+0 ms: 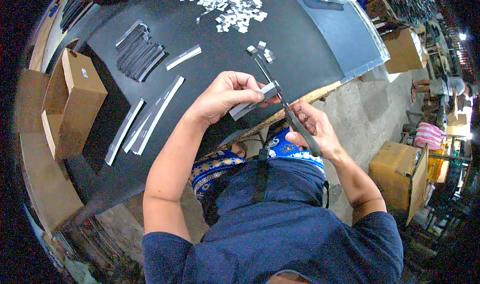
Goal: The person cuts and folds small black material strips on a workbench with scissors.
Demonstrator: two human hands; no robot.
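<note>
My left hand (232,95) pinches a short grey-and-white strip (242,110) between thumb and fingers, above the table's near edge. My right hand (320,130) grips a pair of dark-handled scissors (304,135). The scissor blades point away from me and sit around the strip's right end, beside my left fingertips. Just beyond the blade tips lie several small cut pieces (268,55). To the left of my left hand, long dark strips with white edges (159,115) rest on the dark table (210,49), with a shorter strip bundle (183,57) farther off.
A large heap of small white and grey pieces (232,4) lies at the table's far side. A stack of dark strips (137,54) is left of it. An open cardboard box (82,96) stands at the left. Another carton (397,176) sits on the floor at right.
</note>
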